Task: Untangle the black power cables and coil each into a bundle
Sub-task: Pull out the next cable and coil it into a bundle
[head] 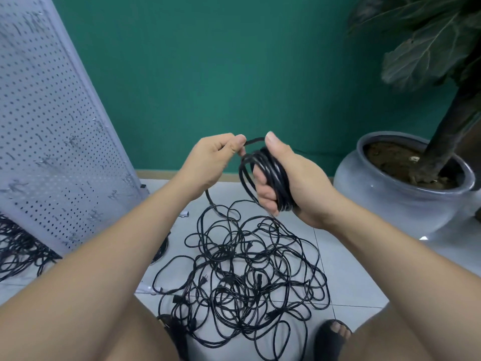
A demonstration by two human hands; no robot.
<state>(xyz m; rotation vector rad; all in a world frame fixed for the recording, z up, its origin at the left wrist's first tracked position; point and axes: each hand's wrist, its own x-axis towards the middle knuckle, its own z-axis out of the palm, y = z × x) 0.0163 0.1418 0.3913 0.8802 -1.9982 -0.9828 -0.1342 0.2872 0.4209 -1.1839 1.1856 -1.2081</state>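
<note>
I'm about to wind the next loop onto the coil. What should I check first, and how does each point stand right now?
1. Grip of the right hand on the coil: fingers curled round the loops, ok.
2. The left hand pinches the feeding strand: ok.
3. Loops of the coil lie together: ok.
4. Strand below the left hand free of the tangled pile: not ok, it drops into the tangle.
5. Length left to wind: cannot tell.

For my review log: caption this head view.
Right hand grips a coiled bundle of black power cable; left hand pinches its free strand above tangled black cable heap on white tiles.
</note>
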